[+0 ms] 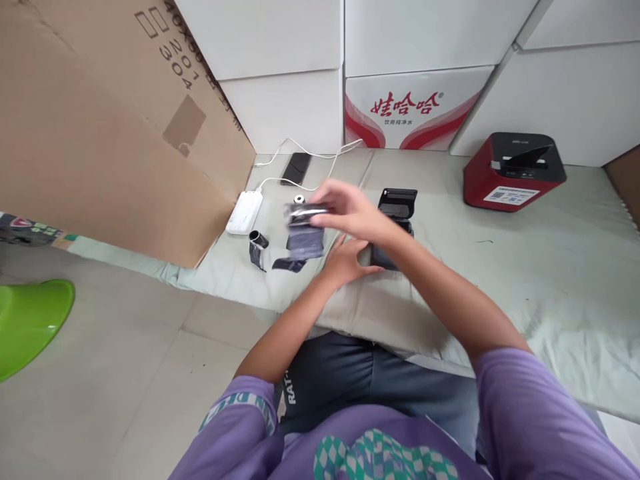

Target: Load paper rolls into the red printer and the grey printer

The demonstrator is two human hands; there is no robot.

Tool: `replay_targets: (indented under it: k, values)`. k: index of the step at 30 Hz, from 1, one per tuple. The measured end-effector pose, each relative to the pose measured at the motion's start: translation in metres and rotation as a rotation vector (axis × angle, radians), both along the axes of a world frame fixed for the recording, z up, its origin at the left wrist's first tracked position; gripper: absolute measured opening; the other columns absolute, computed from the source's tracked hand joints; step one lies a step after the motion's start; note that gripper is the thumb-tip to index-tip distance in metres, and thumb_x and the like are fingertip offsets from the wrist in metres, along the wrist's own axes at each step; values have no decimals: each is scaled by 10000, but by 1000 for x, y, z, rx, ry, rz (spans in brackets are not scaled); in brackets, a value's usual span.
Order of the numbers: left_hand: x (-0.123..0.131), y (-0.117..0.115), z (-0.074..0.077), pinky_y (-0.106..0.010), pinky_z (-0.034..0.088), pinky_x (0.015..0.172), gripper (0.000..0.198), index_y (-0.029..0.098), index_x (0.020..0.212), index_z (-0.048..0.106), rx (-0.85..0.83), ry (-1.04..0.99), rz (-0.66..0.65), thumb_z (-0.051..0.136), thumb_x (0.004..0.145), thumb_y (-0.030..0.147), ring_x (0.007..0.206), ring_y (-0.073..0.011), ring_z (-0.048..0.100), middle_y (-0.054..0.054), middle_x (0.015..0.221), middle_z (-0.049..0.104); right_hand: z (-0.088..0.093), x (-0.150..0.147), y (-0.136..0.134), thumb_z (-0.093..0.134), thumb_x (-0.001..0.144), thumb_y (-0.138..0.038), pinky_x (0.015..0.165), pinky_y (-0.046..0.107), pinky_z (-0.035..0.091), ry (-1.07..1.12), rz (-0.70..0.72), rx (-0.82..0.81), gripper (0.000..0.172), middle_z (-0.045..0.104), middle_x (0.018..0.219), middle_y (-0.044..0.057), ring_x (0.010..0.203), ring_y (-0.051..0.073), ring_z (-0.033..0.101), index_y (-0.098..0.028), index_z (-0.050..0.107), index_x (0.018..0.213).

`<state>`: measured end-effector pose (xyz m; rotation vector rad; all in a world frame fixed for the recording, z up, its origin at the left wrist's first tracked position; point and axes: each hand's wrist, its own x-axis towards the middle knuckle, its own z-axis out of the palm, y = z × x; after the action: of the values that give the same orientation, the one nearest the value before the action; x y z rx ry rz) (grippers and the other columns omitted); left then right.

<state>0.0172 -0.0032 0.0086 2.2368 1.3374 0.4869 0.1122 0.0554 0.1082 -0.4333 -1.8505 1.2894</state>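
My right hand [345,207] reaches across to the left and pinches the top of a dark, shiny wrapper [303,233] that hangs down over the pale mat [500,267]. My left hand [345,260] rests lower, beside a small black device with its lid up [395,213]; its fingers are partly hidden under my right forearm. A small dark roll with a loose strip [259,248] lies just left of the wrapper. A tiny white spool [299,199] sits behind it.
A white power bank [244,212] with a white cable [300,148] and a black phone [296,168] lie at the back left. A red and black printer [513,172] stands at the right. Large cardboard [100,120] and white boxes [415,107] wall the back. A green plastic object [30,323] sits on the floor.
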Motion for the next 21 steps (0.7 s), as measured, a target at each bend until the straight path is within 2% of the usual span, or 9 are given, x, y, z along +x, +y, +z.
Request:
replay_targets:
  k: [2, 4, 7, 10, 12, 16, 21]
  values:
    - [1, 0, 1, -477, 219, 1366, 816, 241, 1537, 564, 21, -12, -12, 799, 839, 592, 1562, -330, 447, -69, 1600, 577, -2, 61, -9, 877, 780, -600, 838, 398, 590, 81, -165, -114, 481, 718, 998, 24, 984, 244, 698, -269, 600, 993]
    - [2, 0, 0, -488, 196, 1373, 820, 252, 1574, 517, 25, -18, -25, 798, 856, 531, 1567, -300, 445, -75, 1619, 552, -14, 112, -14, 893, 762, -582, 806, 392, 582, 45, -346, -119, 467, 712, 969, 18, 934, 241, 692, -273, 608, 966]
    - [3, 1, 0, -494, 192, 1372, 892, 224, 1626, 440, 23, -27, -37, 801, 851, 477, 1567, -280, 448, -99, 1627, 538, -44, 156, -15, 854, 804, -505, 788, 410, 549, -180, -549, -21, 354, 709, 939, 32, 830, 233, 642, -261, 644, 950]
    - [4, 1, 1, -484, 198, 1371, 927, 220, 1639, 419, 20, -10, -30, 813, 831, 443, 1565, -274, 450, -105, 1623, 540, -69, 165, -13, 791, 813, -402, 826, 442, 526, -442, -626, 154, 235, 704, 934, 58, 853, 263, 611, -245, 662, 932]
    - [4, 1, 2, -481, 203, 1370, 918, 232, 1643, 415, 23, 9, -22, 804, 833, 421, 1566, -269, 449, -100, 1627, 536, -74, 163, -13, 745, 815, -352, 861, 462, 520, -548, -622, 240, 193, 708, 963, 80, 928, 298, 611, -242, 661, 950]
    - [5, 0, 2, -479, 210, 1371, 909, 242, 1645, 411, 27, 20, -21, 794, 836, 397, 1570, -264, 443, -82, 1629, 534, -65, 163, -16, 677, 841, -289, 892, 484, 514, -653, -578, 332, 233, 739, 1070, 107, 1023, 338, 594, -243, 677, 1069]
    - [5, 0, 0, -475, 214, 1372, 876, 252, 1647, 408, 32, 20, -17, 757, 853, 370, 1573, -256, 439, -70, 1633, 531, -57, 164, -17, 649, 874, -257, 859, 492, 509, -768, -515, 387, 310, 763, 1087, 108, 982, 341, 572, -239, 727, 1174]
